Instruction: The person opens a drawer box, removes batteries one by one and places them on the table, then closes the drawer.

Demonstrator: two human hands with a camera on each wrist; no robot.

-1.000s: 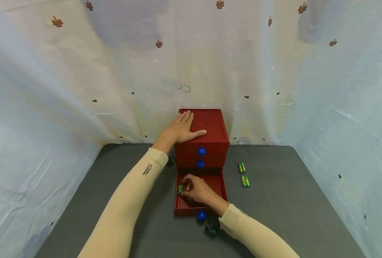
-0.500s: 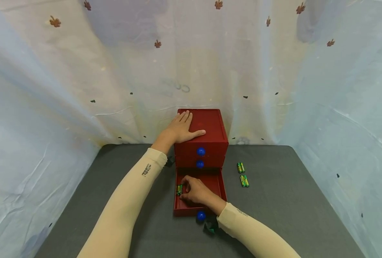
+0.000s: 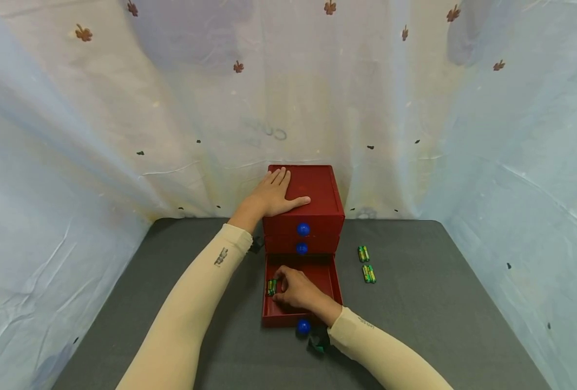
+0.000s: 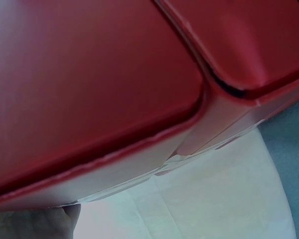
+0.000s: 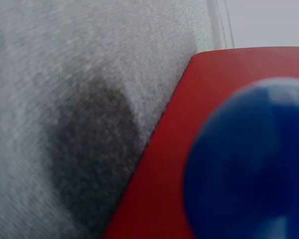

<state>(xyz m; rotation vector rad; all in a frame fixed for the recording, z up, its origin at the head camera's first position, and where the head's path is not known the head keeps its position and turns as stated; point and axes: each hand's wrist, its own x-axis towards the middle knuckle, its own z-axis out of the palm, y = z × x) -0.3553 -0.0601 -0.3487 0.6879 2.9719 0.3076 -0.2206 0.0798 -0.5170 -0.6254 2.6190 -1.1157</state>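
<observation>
A red drawer box stands at the back of the table with its lowest drawer pulled out. My left hand rests flat on the box's top, fingers spread. Inside the drawer, my right hand has its thumb and index finger curled at the two ends of a pair of green-and-yellow batteries, by the left wall. It appears to pinch them. The right wrist view shows only the drawer's red front and blue knob. Red box panels fill much of the left wrist view.
To the right of the box, two more battery pairs lie on the grey table: a farther pair and a nearer pair. Blue knobs mark the upper drawer and middle drawer. A pale curtain hangs behind.
Both hands keep nearly the same places. The batteries in the drawer shift very slightly between the frames. The whole head view drifts a little.
</observation>
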